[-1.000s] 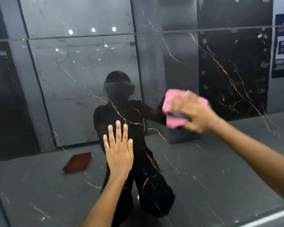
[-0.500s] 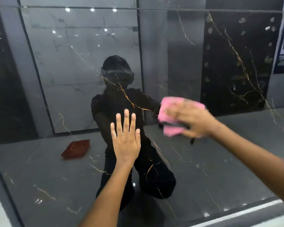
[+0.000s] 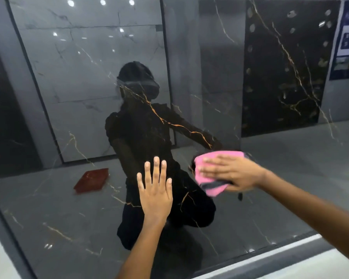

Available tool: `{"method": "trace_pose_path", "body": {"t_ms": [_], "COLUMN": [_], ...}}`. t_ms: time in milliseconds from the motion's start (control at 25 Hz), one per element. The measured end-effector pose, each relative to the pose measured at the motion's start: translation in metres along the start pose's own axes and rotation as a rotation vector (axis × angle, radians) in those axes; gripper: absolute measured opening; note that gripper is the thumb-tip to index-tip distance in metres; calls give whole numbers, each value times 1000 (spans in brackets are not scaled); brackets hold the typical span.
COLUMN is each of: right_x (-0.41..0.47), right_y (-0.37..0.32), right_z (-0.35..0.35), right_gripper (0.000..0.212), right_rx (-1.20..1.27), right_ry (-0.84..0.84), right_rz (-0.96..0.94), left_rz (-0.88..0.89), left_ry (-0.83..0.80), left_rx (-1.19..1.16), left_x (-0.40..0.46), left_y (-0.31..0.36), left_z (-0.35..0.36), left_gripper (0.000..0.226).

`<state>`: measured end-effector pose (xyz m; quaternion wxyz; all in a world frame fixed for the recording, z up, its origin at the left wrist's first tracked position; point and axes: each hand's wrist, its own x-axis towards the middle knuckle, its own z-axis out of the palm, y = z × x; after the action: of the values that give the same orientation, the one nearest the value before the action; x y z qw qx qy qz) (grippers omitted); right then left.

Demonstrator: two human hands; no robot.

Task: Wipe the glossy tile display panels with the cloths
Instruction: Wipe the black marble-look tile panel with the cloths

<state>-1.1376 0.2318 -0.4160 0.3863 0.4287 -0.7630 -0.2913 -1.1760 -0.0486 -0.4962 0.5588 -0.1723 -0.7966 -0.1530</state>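
I note the left hand [image 3: 155,195] first: its fingers are straight and slightly spread, palm flat against the glossy tile panel [image 3: 290,198], holding nothing. Fingertips point toward 12 o'clock.

The right hand [image 3: 233,173] lies with fingers extended and close together, pointing toward 9 o'clock, pressing the pink cloth [image 3: 209,174] onto the panel. The thumb is hidden, so I cannot tell whether it hooks round the cloth. The cloth sits at 3 o'clock from the left hand, just beside it but apart; pink folds show above and below the fingers, with a grey band along its lower edge. Hand and cloth are motion-blurred.

The panel is dark, with gold and white veins, and mirror-bright. A light strip [image 3: 250,256] runs along its lower edge at 5 o'clock. In its surface I see reflected a kneeling person in dark clothing, pale grey marble slabs at 11 o'clock, a black gold-veined slab at 2 o'clock, ceiling lights at 12 o'clock, a poster at the 2 o'clock edge, and a reddish-brown flat object [image 3: 91,180] on the floor at 9 o'clock from the left hand.

The left forearm rises from 6 o'clock, nearly vertical. The right forearm enters from 4 o'clock, bare, angled up and left to the cloth.
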Motion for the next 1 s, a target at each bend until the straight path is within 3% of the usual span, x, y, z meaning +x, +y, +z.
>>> {"method": "trace_pose_path", "body": {"t_ms": [80,160,240,320,440,520,560,640,720,800,840,920,1000], "right_x": [-10,-3,22,43,32,16,10,-4,-14,-4,7,18,2], "right_y": [55,100,88,20,-90,-77,-52,9,45,15,-23,-102,-114], "right_z": [-25,-50,-37,2,47,45,36,13,-5,16,32,61,66], "right_gripper": [51,61,63,48,62,69,59,45,54,63,63,62,63], "right_rx": [-6,-4,45,55,-3,-16,-16,-16,70,142,161,114,41], "right_ry": [184,405,527,457,57,-11,57,263,515,657,635,363,38], "right_rz": [300,742,881,612,-8,-181,-108,305,847,1163,1144,633,146], "left_rz": [-55,-96,-106,-97,-65,-40,-41,-66,-91,-104,-92,-70,-59], "left_ry": [-36,-49,-33,-12,-48,-75,-75,-64,-35,-20,-10,7,25], "left_rx": [-24,-29,-28,-42,-61,-38,-29,-18,0,-14,-17,15,33], "left_x": [-7,-4,-6,-17,-38,-47,-48,-48,-51,-58,-61,-63,-63], "left_y": [2,7,9,9,5,0,-1,2,6,6,6,3,2], "left_z": [0,1,4,7,9,11,12,16,21,28,30,35,37], "left_gripper": [54,54,55,59,57,59,63,68,62,56,54,54,55]}}
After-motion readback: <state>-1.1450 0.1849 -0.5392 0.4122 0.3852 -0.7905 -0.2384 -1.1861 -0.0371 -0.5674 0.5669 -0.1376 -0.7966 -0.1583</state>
